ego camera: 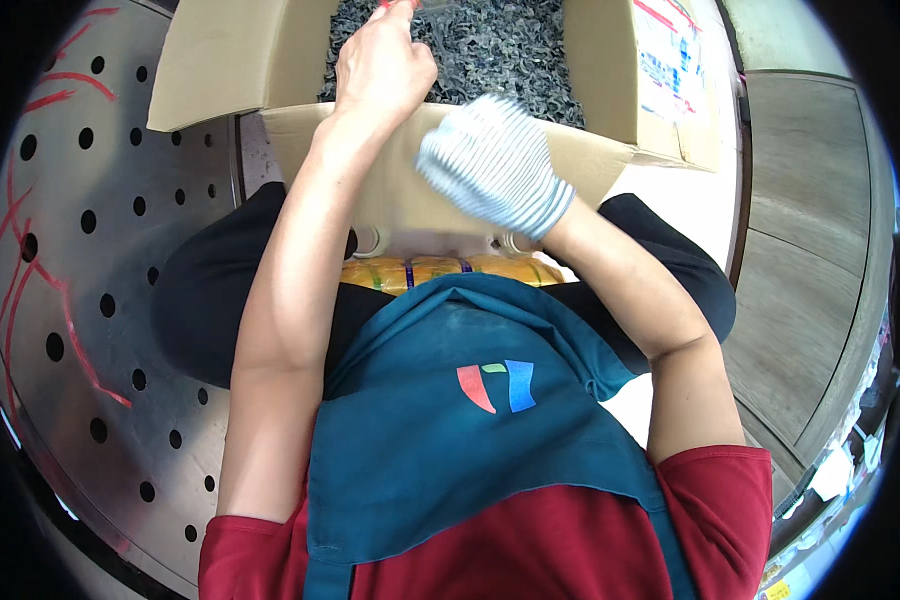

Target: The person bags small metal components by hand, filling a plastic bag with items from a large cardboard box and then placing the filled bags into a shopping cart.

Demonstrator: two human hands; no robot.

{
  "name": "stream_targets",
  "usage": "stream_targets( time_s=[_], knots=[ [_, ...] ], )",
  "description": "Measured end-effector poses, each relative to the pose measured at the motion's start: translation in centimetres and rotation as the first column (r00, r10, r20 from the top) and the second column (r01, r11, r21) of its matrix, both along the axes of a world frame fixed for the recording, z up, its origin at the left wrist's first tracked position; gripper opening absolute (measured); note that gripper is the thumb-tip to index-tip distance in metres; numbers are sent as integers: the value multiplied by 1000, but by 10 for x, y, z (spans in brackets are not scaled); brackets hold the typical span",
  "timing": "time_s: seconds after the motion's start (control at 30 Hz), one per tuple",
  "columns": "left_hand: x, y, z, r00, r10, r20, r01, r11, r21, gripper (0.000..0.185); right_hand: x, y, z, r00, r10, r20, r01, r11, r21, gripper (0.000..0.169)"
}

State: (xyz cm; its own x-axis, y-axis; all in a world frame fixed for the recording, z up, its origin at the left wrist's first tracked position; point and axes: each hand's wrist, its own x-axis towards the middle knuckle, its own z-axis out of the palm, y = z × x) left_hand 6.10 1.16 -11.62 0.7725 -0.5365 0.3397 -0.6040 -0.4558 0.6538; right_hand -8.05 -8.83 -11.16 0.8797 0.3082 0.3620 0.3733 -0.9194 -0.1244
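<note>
An open cardboard box [450,191] stands in front of me, holding dark grey, curled, dried-looking pieces [495,52]. My left hand [385,66] is bare and reaches over the box's near side above these pieces. Something red [399,3] shows at its fingertips, cut off by the picture's top edge, so I cannot tell what it is or how it is held. My right hand [491,166] wears a white and blue striped knit glove. It is blurred and curled above the near flap, and its palm side is hidden.
A perforated metal panel [120,247] with red marks lies at the left. The left box flap [210,60] overhangs it. At the right are a printed flap [671,67] and grey panels [802,172]. A yellow wrapped bundle [450,271] lies between my knees.
</note>
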Motion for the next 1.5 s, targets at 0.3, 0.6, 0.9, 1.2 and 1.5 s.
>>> stream_targets(
  time_s=[0.3, 0.6, 0.9, 1.2, 1.5],
  knots=[
    [-14, -12, 5, 998, -16, -63, 25, 990, 138, 52, -114, -11, -214, 216, -173, -961, 124, 981, -148, 27],
    [-18, -14, 8, 1000, -13, -14, 15, 989, 148, 50, -150, -39, -260, 36, -259, -965, 238, 940, -244, 27],
    [-18, -13, 0, 996, 7, 87, -24, 981, 193, 42, -143, -33, -272, 40, -200, -979, 220, 958, -187, 28],
    [-19, -10, 7, 999, 0, -32, 6, 982, 186, 46, -65, 60, -264, 91, 11, -996, 152, 988, 24, 29],
    [-20, -14, 11, 999, -14, -46, 22, 982, 186, 47, -51, 104, -285, -19, 55, -998, 82, 995, 53, 30]
  ],
)
